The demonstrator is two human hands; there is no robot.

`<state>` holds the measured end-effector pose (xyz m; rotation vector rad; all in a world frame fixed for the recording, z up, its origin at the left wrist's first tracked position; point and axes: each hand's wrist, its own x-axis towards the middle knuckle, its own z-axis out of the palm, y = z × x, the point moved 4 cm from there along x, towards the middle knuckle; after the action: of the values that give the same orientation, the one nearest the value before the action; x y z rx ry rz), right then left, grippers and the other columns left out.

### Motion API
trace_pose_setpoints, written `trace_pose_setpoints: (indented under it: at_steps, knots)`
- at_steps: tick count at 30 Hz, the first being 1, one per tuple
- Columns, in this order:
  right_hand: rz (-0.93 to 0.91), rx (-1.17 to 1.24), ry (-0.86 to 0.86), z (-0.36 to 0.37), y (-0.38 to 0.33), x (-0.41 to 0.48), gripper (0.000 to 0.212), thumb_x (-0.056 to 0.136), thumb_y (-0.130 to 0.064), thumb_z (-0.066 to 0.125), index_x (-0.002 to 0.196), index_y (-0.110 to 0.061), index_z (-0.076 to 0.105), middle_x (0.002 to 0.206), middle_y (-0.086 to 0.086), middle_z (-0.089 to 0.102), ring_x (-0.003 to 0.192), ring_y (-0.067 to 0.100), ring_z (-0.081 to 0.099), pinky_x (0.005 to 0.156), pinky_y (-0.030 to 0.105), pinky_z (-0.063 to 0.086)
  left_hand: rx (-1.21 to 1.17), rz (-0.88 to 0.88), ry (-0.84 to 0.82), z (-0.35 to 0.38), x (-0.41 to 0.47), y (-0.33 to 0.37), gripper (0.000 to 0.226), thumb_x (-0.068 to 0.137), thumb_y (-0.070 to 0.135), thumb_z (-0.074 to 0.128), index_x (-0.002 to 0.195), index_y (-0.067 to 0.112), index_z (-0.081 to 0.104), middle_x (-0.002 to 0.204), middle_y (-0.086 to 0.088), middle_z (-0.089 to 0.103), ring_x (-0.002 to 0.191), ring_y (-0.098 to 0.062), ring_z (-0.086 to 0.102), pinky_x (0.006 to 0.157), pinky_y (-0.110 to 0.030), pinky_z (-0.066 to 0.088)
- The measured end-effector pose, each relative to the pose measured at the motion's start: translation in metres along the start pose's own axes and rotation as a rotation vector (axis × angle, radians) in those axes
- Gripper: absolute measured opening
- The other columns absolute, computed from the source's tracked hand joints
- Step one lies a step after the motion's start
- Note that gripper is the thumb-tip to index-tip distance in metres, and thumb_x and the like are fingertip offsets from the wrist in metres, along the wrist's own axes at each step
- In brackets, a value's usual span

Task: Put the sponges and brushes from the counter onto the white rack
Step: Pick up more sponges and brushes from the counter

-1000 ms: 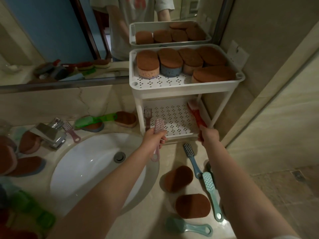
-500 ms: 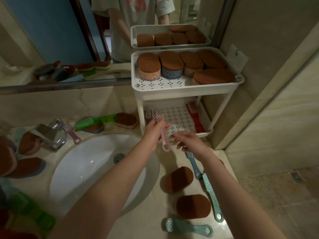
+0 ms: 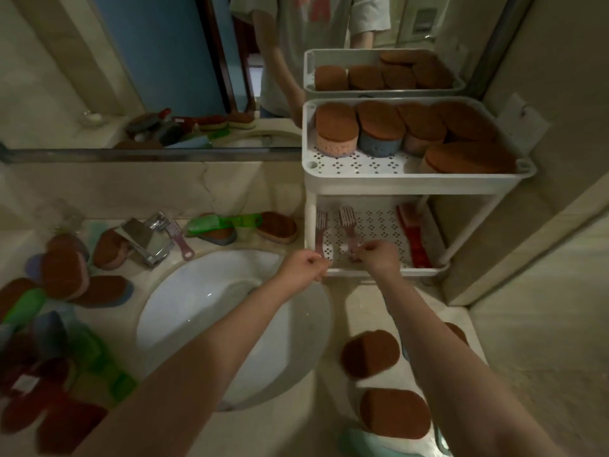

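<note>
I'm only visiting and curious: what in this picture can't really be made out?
All in the head view:
The right hand covers the pink brush handle, so its grip is unclear.
The left hand has curled fingers facing away; whether it holds anything is unclear.
The teal brush is cut off by the bottom edge and the right forearm.
The left counter pile is too blurred to identify.

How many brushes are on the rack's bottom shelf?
3: a pink brush at the left edge, a second pink brush beside it, handle at the right hand, and a red brush along the right side. None appears hidden.
</note>
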<state>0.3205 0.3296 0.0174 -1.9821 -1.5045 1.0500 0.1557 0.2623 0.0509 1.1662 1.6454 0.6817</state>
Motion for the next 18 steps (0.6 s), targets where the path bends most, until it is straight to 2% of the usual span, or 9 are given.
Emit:
trace_pose_setpoints:
  at_steps: [2,4,6,8,10,13,18]
  knots:
    - [0.032,-0.085,-0.034,0.015,-0.002,0.014,0.021,0.082,-0.034,0.069,0.086,-0.015,0.076,0.086,0.006,0.073,0.085,0.023,0.067,0.079,0.031,0.052,0.012,-0.003,0.108,-0.016,0.005,-0.005,0.018,0.088,0.022,0.061,0.073,0.013,0.056,0.083,-0.011,0.066,0.074,-0.020,0.063,0.067,-0.022,0.048]
    - [0.020,-0.169,-0.070,0.028,-0.006,0.021,0.019,0.079,-0.029,0.067,0.091,-0.017,0.075,0.092,0.007,0.074,0.086,0.024,0.067,0.081,0.033,0.054,0.036,0.004,0.193,-0.026,0.008,-0.006,0.021,0.085,0.023,0.063,0.072,0.020,0.047,0.086,-0.013,0.066,0.082,-0.027,0.063,0.076,-0.033,0.049]
    - [-0.017,-0.237,-0.080,0.035,-0.012,0.020,0.025,0.085,-0.035,0.059,0.100,-0.019,0.072,0.099,0.007,0.072,0.093,0.026,0.067,0.085,0.035,0.053,0.031,0.009,0.212,-0.030,0.009,-0.002,0.020,0.084,0.023,0.065,0.080,0.021,0.044,0.088,-0.011,0.064,0.084,-0.026,0.062,0.077,-0.034,0.047]
    - [-0.068,-0.311,-0.071,0.039,-0.015,0.017,0.031,0.093,-0.041,0.049,0.113,-0.024,0.065,0.109,0.009,0.068,0.104,0.028,0.063,0.089,0.036,0.050,-0.009,0.000,0.196,-0.028,0.008,0.000,0.025,0.085,0.022,0.064,0.100,0.015,0.046,0.092,-0.010,0.061,0.086,-0.026,0.062,0.078,-0.035,0.047]
    - [-0.120,-0.386,-0.060,0.043,-0.016,0.018,0.029,0.094,-0.034,0.050,0.118,-0.023,0.062,0.111,0.010,0.067,0.105,0.028,0.063,0.084,0.034,0.048,-0.032,-0.012,0.177,-0.026,0.007,0.004,0.037,0.087,0.021,0.063,0.117,0.010,0.045,0.095,-0.012,0.061,0.084,-0.026,0.062,0.074,-0.033,0.045]
    - [-0.144,-0.462,-0.065,0.047,-0.015,0.022,0.028,0.085,-0.029,0.060,0.113,-0.025,0.063,0.107,0.007,0.067,0.098,0.025,0.064,0.078,0.031,0.048,-0.033,-0.007,0.164,-0.021,0.008,0.005,0.043,0.087,0.022,0.062,0.124,0.005,0.047,0.104,-0.016,0.065,0.091,-0.028,0.065,0.074,-0.031,0.045]
    - [-0.151,-0.556,-0.084,0.049,-0.014,0.027,0.037,0.083,-0.030,0.063,0.119,-0.030,0.058,0.114,0.007,0.063,0.106,0.028,0.059,0.085,0.034,0.046,-0.022,-0.017,0.155,-0.018,0.007,0.005,0.045,0.087,0.024,0.062,0.127,0.008,0.046,0.110,-0.011,0.063,0.101,-0.026,0.063,0.082,-0.034,0.048]
